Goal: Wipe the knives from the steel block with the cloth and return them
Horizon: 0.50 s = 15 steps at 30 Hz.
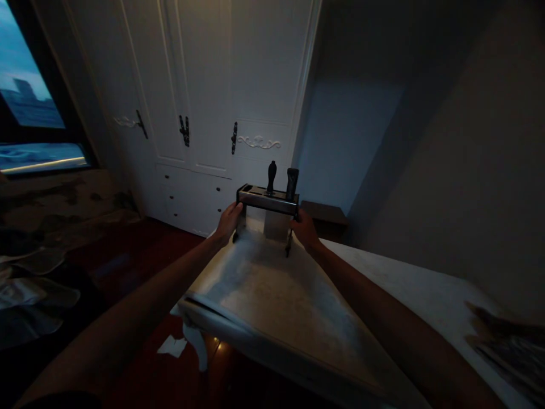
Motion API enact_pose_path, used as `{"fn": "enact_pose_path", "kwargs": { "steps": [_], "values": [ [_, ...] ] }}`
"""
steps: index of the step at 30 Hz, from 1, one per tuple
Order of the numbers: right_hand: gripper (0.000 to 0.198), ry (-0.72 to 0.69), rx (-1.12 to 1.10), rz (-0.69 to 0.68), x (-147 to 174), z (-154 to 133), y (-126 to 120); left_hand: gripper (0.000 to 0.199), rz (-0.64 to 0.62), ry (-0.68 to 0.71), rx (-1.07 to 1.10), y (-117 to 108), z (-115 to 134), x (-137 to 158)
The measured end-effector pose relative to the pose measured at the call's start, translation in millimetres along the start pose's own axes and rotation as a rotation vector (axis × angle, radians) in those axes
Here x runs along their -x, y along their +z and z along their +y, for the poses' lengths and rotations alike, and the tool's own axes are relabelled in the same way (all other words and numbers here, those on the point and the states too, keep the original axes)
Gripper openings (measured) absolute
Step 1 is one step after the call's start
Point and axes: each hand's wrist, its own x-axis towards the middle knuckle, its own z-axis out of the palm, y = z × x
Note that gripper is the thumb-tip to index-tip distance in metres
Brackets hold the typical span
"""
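A knife rack (266, 199) with a metal front bar, black ends and dark legs is at the far end of a pale table (272, 289). Two black handles stick up out of its top: a slim rounded handle (271, 177) near the middle and a thicker handle (292, 183) at the right. My left hand (230, 220) is closed around the rack's left end. At the right end, my right hand (305, 228) grips it in the same way. A knife blade seems to hang below the bar, though the dim light hides its outline. I cannot tell whether the legs touch the tabletop.
Behind the table stands a white wardrobe (204, 85) with dark handles and drawers. A brown box-like piece (326, 213) is past the rack. Dark clutter (506, 341) lies at the table's right. White paper (172, 346) is on the red floor (140, 244); cloth (34, 295) is at left.
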Motion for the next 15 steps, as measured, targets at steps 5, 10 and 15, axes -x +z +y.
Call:
{"fn": "enact_pose_path", "kwargs": {
  "steps": [5, 10, 15],
  "values": [
    [0.052, 0.013, -0.005, 0.076, 10.1, 10.9, -42.3, 0.060, -0.061, -0.098, 0.030, 39.7, 3.5, 14.5],
    [0.049, 0.046, -0.089, 0.117, 23.4, 18.6, -94.0, 0.059, -0.148, -0.139, 0.026, 84.8, 2.8, 27.5],
    [0.052, 0.190, -0.130, 0.209, 40.0, 21.5, -148.4, 0.062, -0.289, -0.175, 0.049, 129.7, -3.0, 38.9]
  ]
}}
